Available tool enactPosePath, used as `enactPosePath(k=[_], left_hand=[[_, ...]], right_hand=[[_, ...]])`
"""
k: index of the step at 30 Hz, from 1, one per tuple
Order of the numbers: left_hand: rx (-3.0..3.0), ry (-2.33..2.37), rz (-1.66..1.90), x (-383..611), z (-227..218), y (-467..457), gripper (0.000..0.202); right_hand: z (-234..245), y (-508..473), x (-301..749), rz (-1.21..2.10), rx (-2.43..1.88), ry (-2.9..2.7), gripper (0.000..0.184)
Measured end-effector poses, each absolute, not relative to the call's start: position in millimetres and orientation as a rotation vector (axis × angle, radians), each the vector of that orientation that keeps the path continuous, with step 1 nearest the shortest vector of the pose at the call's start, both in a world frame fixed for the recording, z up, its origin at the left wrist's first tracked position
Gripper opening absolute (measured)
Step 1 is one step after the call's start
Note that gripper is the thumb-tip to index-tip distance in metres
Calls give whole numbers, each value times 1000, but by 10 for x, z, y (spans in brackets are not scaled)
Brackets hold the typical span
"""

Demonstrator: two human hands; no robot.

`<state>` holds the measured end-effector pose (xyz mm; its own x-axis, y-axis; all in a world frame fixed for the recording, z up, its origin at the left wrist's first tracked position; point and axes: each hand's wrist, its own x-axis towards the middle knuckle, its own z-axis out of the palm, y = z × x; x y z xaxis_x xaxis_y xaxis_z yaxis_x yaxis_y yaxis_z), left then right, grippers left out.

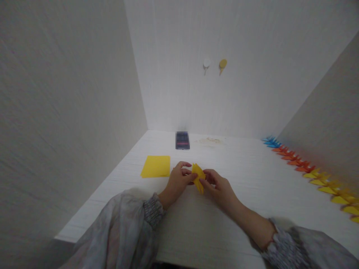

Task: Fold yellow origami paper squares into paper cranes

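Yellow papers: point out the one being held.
The folded paper between the left hand and right hand; the flat paper lies left of both, the yellow row at far right.

A: Kinda dim, right? Left wall (pixel 61 93)'s murky grey, back wall (pixel 182 93)'s way brighter.
B: Yeah, soft light, can't tell the source. Table (pixel 246 179) goes darker toward the front.
A: Right sleeve (pixel 297 246) looks blurry, edges stretched wide-angle style.
B: And that dark gadget (pixel 182 141)'s pixelated lol.

The left sleeve (pixel 120 224) is loose, grey and faintly pink-mottled, gathered into a crinkled cuff (pixel 153 210); the right sleeve (pixel 322 243) looks alike.
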<state>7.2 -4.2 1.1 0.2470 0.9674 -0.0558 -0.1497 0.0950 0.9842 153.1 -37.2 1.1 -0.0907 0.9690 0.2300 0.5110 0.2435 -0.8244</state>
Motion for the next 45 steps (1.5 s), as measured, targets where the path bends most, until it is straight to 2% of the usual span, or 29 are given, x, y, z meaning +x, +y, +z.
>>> enactPosePath(k=[4,7,13,22,26,30,37,45], left_hand=[[1233,948,1047,79,-29,-30,37],[1291,958,1035,95,-47,-43,38],[1358,884,909,108,-90,-37,25],[1350,961,952,128,-68,-38,20],[1312,968,983,131,-25,-42,18],[1220,954,1044,127,43,-49,18],[1094,869,1102,123,87,-77,26],[1041,811,1106,111,50,-75,35]], right_hand=[[-3,-365,1527,575,-1394,-1791,23],[-24,-341,1539,537,-1413,-1813,26],[8,-353,1506,501,-1430,-1880,26],[59,-397,1470,256,-1517,-1889,25],[42,-421,1450,175,-1421,-1989,25],[-25,-416,1439,64,-1281,-2038,33],[-37,-398,1457,129,-1040,-2098,48],[-31,-400,1478,101,-998,-2183,52]])
